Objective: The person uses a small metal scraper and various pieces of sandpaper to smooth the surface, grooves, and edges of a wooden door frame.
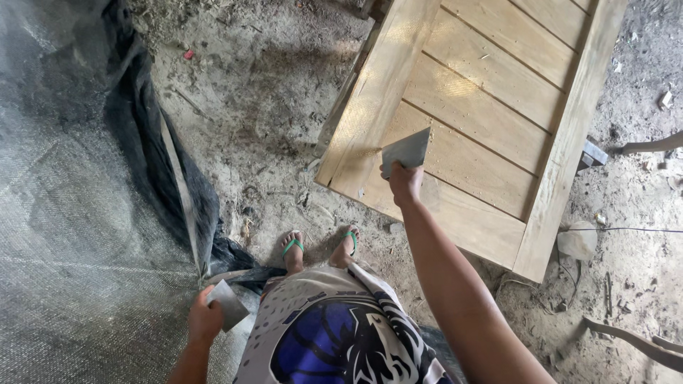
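A pale wooden door panel [491, 78] with slatted boards lies flat, raised a little above the dirt ground. My right hand [404, 182] reaches out over its near corner and holds a grey flat metal scraper blade [407, 149], whose edge rests on the wood. My left hand [205, 318] hangs low by my side, gripping a second grey flat piece [229, 304], similar in shape. My feet in green flip-flops [293, 246] stand on the ground just short of the panel.
A large black mesh net [78, 185] is heaped on the left. Under the panel's right side is a support [592, 153]. A pale stone [578, 240] with a thin cable lies at the right. Sticks and debris litter the ground.
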